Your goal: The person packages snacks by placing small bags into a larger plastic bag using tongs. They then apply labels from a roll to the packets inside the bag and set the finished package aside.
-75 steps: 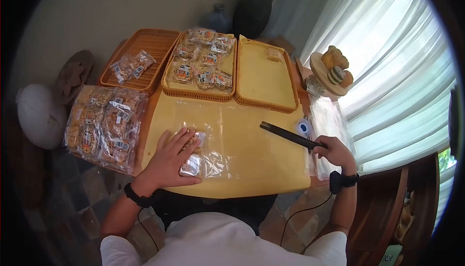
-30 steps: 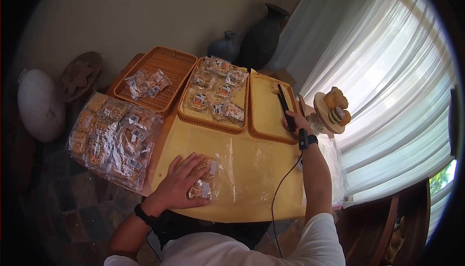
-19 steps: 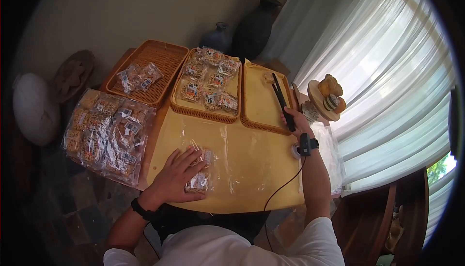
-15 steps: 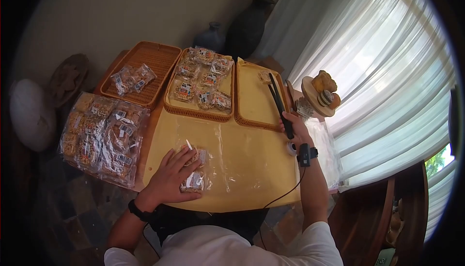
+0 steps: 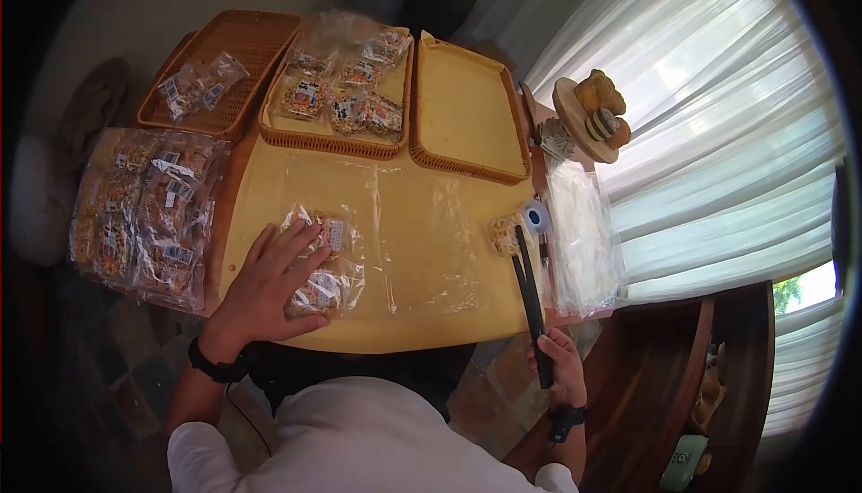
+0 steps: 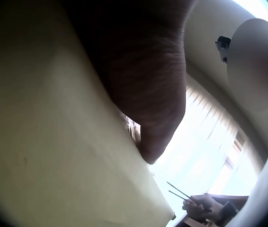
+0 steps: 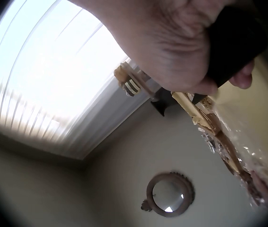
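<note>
My left hand [image 5: 274,282] rests with spread fingers on a clear bag [image 5: 368,250] holding wrapped snack packs [image 5: 316,294], on the yellow table cover [image 5: 440,318]. In the left wrist view the hand [image 6: 143,90] looks dark, its underside facing the cover. At the table's front right, my right hand [image 5: 561,367] grips black tongs [image 5: 530,300]. A snack piece [image 5: 505,235] is at their far tips, beside a white and blue roll [image 5: 534,216]. In the right wrist view the hand [image 7: 167,47] is curled round a black handle [image 7: 235,42].
Three wicker trays line the back: left [image 5: 256,30] and middle [image 5: 337,145] with packs, right [image 5: 469,168] lined with paper. Large filled bags [image 5: 148,215] lie left. Clear bags [image 5: 579,242] lie right, below a round wooden board [image 5: 575,125] with bread. A curtain [image 5: 700,161] hangs right.
The right hand and tongs have moved from the right tray toward the table's front right, and the snack piece from that tray is now at the tips. The left hand stays on the bag.
</note>
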`<state>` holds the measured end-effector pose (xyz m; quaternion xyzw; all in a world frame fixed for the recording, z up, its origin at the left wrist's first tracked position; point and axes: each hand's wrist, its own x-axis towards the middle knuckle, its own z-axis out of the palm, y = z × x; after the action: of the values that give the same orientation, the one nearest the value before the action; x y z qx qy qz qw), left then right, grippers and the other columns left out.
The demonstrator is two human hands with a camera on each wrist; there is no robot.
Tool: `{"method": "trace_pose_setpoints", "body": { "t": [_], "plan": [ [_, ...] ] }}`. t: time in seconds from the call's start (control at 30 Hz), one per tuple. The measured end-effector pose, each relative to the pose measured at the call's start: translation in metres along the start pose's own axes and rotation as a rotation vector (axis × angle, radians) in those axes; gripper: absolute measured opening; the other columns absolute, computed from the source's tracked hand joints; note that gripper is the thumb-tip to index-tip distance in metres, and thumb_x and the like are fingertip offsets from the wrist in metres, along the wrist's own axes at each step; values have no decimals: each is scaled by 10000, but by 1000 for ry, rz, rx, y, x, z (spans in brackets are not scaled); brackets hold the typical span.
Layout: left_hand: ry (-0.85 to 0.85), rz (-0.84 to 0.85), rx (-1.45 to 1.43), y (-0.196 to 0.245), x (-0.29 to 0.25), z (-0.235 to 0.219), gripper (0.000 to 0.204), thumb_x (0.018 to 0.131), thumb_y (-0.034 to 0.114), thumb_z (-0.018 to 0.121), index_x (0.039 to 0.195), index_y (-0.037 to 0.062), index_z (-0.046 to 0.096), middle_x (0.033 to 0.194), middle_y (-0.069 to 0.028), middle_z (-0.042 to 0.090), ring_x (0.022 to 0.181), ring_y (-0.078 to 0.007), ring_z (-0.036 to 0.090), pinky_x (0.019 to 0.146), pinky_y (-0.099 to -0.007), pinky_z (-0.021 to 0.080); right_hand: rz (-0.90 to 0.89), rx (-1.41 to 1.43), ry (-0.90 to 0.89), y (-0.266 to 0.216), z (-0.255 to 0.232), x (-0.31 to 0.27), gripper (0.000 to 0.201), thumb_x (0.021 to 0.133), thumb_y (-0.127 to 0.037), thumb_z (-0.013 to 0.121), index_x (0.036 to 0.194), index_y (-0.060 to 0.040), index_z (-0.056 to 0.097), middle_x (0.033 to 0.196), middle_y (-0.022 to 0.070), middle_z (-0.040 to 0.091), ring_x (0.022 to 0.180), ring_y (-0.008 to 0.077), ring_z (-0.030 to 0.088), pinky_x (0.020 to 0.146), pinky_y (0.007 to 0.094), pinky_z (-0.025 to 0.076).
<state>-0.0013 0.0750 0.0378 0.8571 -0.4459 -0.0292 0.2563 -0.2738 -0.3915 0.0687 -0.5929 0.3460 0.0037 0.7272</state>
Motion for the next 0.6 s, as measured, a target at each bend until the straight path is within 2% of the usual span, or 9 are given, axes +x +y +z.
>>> {"method": "trace_pose_setpoints", "body": {
  "t": [0.23,0.4,0.5,0.6],
  "plan": [
    [24,8,13,1,0,0,995,836,618,814,1628,104,500,1728,-197,393,1617,-431,324,1324,-615,213,73,-97,-132,10,14,-16,128,1073,-175,688,1056,-48,690,855,61,752,671,125,702,635,261,571],
    [49,15,-17,-3,-1,3,991,842,612,816,1629,103,496,1723,-194,402,1612,-445,328,1325,-604,231,96,-190,-215,1,25,7,142,1085,-186,688,1084,-44,699,866,50,754,695,118,699,659,260,564],
    [48,35,-23,-3,-3,3,981,855,619,807,1630,106,494,1723,-192,400,1614,-450,321,1324,-609,230,143,-227,-323,-11,43,31,152,1092,-194,683,1095,-44,704,872,33,748,692,100,682,651,252,546],
    [65,50,-13,-4,-4,1,961,835,576,836,1606,96,521,1717,-190,408,1624,-426,314,1329,-598,230,141,-298,-379,-22,55,35,170,1102,-210,673,1100,-44,710,878,10,741,684,85,664,632,245,521]
  ]
}}
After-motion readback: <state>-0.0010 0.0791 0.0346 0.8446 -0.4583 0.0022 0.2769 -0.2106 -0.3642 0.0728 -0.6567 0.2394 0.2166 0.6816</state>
